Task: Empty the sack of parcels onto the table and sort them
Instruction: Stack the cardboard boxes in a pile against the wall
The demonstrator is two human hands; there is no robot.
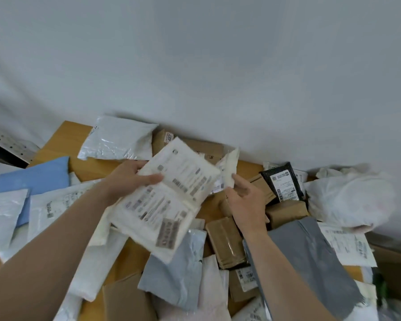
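My left hand grips a flat cream parcel with printed labels, thumb on top, and holds it above the pile. My right hand holds a smaller white parcel by its lower edge, just right of the cream one. Under both hands the wooden table is strewn with parcels: a black packet, brown paper packets, grey mailers and white mailers. A crumpled white sack lies at the right.
A blue mailer and white mailers lie at the left. A white wall rises right behind the table. A perforated metal rack stands at the far left. A cardboard box edge shows at the right.
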